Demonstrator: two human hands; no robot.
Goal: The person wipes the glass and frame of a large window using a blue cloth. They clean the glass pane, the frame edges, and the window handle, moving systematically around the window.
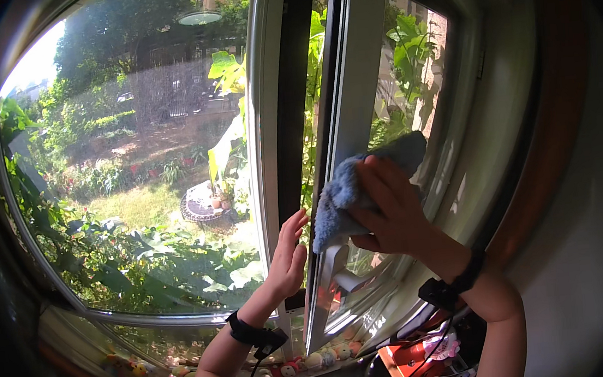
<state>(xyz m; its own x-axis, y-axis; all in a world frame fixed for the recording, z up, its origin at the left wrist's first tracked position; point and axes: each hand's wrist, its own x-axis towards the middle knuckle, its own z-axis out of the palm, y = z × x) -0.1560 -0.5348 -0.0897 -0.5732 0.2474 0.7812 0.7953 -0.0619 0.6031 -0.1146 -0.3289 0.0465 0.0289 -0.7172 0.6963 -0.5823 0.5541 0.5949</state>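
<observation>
A blue fluffy cleaning cloth (337, 199) lies bunched under my right hand (391, 210), which presses it on the glass and inner frame of a casement window sash (354, 78). The sash stands ajar at an angle, and its white handle (348, 270) shows just below the cloth. My left hand (288, 258) is raised by the free edge of the sash, beside the white window post (268, 138). Its fingers are extended and hold nothing; whether the fingertips touch the frame I cannot tell. Each wrist wears a black strap with a small device and cable.
A large fixed window pane (146, 174) fills the left, with garden plants outside. Several small toy figures (289, 369) line the sill below. At the lower right sit an orange box (408, 363) and loose cables. A wall (574, 209) rises on the right.
</observation>
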